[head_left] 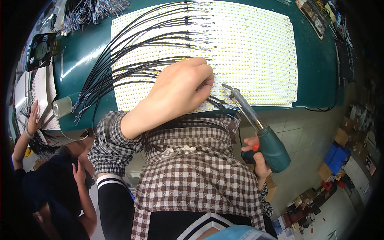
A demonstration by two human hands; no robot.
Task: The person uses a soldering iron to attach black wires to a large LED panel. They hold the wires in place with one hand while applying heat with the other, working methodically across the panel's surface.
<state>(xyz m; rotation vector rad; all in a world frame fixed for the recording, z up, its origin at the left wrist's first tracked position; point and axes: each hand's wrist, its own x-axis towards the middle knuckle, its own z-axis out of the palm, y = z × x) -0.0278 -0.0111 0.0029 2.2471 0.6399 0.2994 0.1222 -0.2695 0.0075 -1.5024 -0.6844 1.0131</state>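
My left hand [180, 90] rests on a wide sheet of white LED strips [252, 48], fingers pinched on a black wire [218, 103] at the sheet's near edge. Many more black wires [128, 64] fan out across the left half of the strips. My right hand [258, 160] grips a soldering iron [274, 148] by its green handle. Its metal tip [227, 86] points up and left, a short way right of my left fingertips and just above the strips. Checked shirt sleeves cover both of my forearms.
The strips lie on a dark green table [316, 60]. A roll of clear tape [62, 107] and a small black fan [41, 50] sit at its left end. Another person [52, 180] in dark clothes is at the lower left. Boxes [338, 154] stand on the floor at the right.
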